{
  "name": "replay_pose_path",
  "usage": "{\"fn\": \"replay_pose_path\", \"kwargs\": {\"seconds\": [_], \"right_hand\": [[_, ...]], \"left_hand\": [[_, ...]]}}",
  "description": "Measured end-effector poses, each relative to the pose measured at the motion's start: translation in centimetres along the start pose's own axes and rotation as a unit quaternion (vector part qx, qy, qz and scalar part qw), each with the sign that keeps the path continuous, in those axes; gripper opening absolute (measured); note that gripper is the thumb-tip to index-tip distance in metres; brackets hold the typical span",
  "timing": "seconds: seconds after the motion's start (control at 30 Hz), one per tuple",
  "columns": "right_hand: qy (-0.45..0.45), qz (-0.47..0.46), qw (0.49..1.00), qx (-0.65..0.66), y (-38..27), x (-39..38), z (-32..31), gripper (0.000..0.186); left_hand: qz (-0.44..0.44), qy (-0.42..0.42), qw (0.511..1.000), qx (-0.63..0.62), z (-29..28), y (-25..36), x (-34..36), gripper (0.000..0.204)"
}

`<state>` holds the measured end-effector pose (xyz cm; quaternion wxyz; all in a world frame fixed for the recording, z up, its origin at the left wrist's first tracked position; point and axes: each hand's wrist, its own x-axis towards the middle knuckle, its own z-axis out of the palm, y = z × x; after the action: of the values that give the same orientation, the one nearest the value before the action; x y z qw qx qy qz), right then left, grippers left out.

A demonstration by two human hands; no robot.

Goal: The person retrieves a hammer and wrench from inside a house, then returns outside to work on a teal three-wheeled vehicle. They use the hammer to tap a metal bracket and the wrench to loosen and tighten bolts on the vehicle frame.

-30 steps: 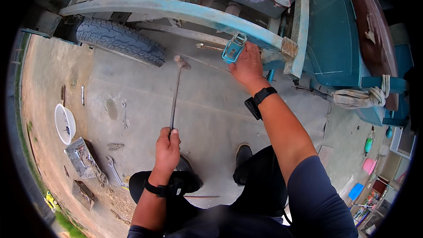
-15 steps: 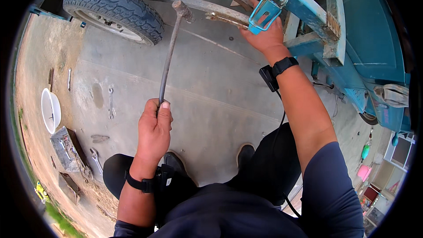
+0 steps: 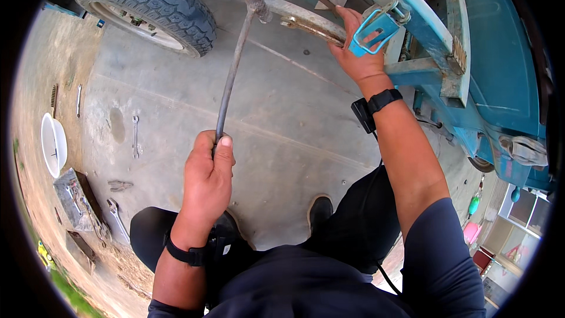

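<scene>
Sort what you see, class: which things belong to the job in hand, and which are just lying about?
Apparently in the job:
hammer, gripped in the left hand
blue frame and latch, by the right hand

Just lying about:
white bowl
pliers
adjustable wrench
spanner on the concrete

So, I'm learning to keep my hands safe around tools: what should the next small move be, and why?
I'd probably move the right hand clear of the blue latch before any hammer swing. The left hand grips the hammer by its handle, while the right fingers sit close to the latch and frame, where a blow might catch them.
</scene>
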<state>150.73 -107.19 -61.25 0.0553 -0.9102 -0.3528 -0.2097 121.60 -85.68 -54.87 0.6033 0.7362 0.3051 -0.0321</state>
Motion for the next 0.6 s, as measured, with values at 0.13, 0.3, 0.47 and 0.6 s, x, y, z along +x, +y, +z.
{"fn": "replay_pose_path", "kwargs": {"seconds": [0.13, 0.3, 0.47, 0.6], "right_hand": [[0.0, 0.056, 0.998, 0.01, -0.4, 0.8, 0.1, 0.065], [-0.1, 0.077, 0.992, -0.01, -0.9, 0.9, -0.6, 0.089], [-0.125, 0.076, 0.989, -0.034, -0.9, 1.1, -1.2, 0.089], [-0.132, 0.09, 0.987, -0.024, -0.6, 0.7, -0.7, 0.088]], "left_hand": [[0.086, 0.039, 0.983, 0.159, 0.7, 0.3, 0.8, 0.022], [0.206, 0.097, 0.948, 0.222, 2.5, -0.4, 2.8, 0.02], [0.177, 0.029, 0.954, 0.242, 2.6, -1.4, 4.2, 0.021], [0.244, 0.073, 0.929, 0.267, 3.2, -0.6, 4.3, 0.019]]}}
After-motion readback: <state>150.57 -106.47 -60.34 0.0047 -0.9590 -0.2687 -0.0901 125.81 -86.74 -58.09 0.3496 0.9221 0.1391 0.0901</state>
